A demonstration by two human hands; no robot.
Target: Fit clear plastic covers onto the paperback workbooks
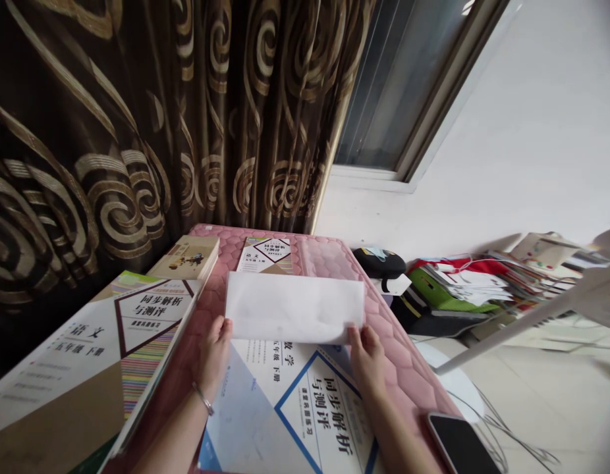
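Note:
A white sheet of paper (294, 307), folded into a wide strip, lies over a blue and white workbook (290, 415) on a pink quilted surface (329, 258). My left hand (215, 352) pinches the strip's lower left corner. My right hand (368, 355) pinches its lower right corner. A thin bracelet sits on my left wrist.
A large workbook (87, 355) lies at the left, a thinner book (189, 258) behind it, another workbook (265, 253) at the far end. A black phone (460, 444) rests near the right edge. A patterned curtain (161, 112) hangs behind. Piled papers (477, 280) lie on the floor at the right.

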